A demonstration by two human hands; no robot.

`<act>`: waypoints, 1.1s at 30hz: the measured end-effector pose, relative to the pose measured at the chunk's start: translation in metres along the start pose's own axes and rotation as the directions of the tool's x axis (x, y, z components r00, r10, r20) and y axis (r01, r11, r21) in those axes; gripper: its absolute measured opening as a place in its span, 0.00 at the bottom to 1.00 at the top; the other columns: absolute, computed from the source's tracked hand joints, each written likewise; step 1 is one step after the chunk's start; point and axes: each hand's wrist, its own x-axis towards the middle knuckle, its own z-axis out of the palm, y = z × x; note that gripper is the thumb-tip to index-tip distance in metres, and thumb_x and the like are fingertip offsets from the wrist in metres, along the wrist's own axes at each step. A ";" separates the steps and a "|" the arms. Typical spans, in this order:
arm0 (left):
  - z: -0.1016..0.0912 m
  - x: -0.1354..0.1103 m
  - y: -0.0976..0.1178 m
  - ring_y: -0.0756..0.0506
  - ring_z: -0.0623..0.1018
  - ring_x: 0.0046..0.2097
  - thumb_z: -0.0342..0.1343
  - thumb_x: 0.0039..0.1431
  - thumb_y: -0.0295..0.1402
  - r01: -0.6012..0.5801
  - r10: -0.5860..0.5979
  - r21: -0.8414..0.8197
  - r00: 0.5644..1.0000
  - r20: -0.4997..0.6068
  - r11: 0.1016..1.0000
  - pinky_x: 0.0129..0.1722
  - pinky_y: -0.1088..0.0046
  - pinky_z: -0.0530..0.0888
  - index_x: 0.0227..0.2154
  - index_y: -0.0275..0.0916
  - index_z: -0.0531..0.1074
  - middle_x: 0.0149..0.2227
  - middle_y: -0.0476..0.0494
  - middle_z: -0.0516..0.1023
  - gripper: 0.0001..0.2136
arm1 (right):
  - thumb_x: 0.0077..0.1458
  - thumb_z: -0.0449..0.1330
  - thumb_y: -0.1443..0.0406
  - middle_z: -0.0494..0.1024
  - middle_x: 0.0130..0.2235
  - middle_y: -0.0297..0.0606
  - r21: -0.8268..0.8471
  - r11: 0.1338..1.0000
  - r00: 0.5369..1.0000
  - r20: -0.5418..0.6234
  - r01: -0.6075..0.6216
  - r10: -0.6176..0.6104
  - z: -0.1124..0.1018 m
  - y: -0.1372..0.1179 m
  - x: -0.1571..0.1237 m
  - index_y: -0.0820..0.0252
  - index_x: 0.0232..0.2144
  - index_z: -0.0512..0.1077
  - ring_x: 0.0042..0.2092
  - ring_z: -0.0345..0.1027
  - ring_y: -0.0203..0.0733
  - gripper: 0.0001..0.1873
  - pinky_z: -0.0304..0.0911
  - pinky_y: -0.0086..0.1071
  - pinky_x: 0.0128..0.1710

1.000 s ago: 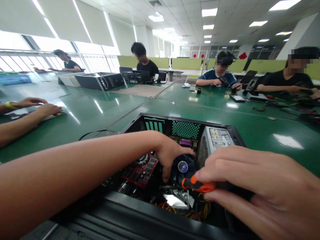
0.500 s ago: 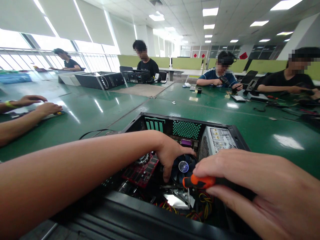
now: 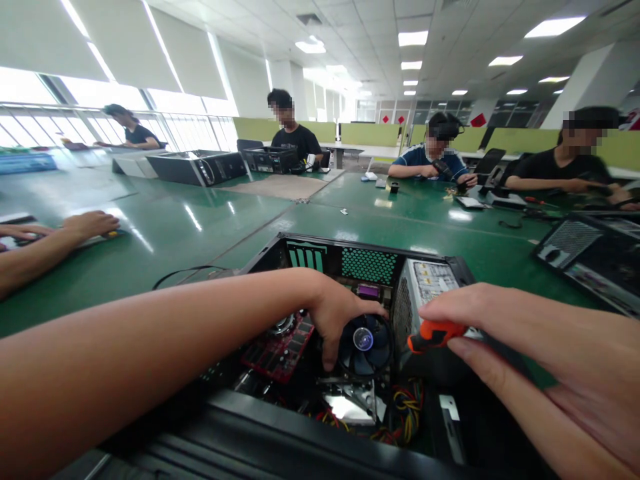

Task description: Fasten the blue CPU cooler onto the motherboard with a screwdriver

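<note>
An open black computer case (image 3: 450,263) lies on the green table in front of me. My left hand (image 3: 336,313) reaches inside and its fingers curl round the edge of the round black cooler fan (image 3: 367,344). A red circuit card (image 3: 280,343) sits left of the fan, and a grey power supply (image 3: 425,283) sits to its right. My right hand (image 3: 525,353) is closed on a screwdriver with an orange and black handle (image 3: 434,334), held over the power supply. Coloured wires (image 3: 403,407) lie at the near side of the case.
Another open case (image 3: 595,257) lies at the right. A neighbour's hands (image 3: 85,225) rest on the table at the left. Several people sit working at the far side, with black cases (image 3: 200,167) and small tools on the green table (image 3: 165,233).
My right hand with the screwdriver has moved right and up, off the fan and over the power supply. The view has swung right, bringing another case into sight. My left hand stays on the fan.
</note>
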 end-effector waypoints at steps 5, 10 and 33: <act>0.001 -0.001 -0.001 0.26 0.76 0.77 0.81 0.32 0.34 0.001 -0.001 0.002 1.000 0.005 1.000 0.77 0.53 0.72 0.81 0.41 0.59 0.76 0.31 0.77 0.67 | 0.77 0.63 0.60 0.94 0.52 0.34 0.014 0.999 0.999 0.032 0.041 -0.042 0.003 -0.008 0.014 0.44 0.61 0.81 0.46 0.91 0.51 0.15 0.82 0.37 0.41; 0.002 -0.001 0.000 0.26 0.76 0.76 0.82 0.33 0.34 0.004 -0.004 0.021 1.000 0.007 1.000 0.77 0.52 0.72 0.85 0.43 0.50 0.76 0.33 0.77 0.73 | 0.71 0.66 0.57 0.93 0.40 0.36 0.037 0.999 1.000 0.015 -0.016 0.016 0.010 0.006 -0.006 0.42 0.53 0.88 0.44 0.90 0.57 0.13 0.84 0.42 0.40; 0.001 -0.006 0.011 0.26 0.74 0.79 0.80 0.35 0.35 -0.005 0.005 0.025 1.000 -0.001 1.000 0.78 0.52 0.71 0.85 0.42 0.52 0.79 0.30 0.73 0.71 | 0.72 0.67 0.51 0.89 0.36 0.40 -0.021 0.995 0.993 0.065 -0.095 0.096 0.005 0.002 -0.009 0.46 0.47 0.86 0.37 0.86 0.54 0.11 0.80 0.39 0.36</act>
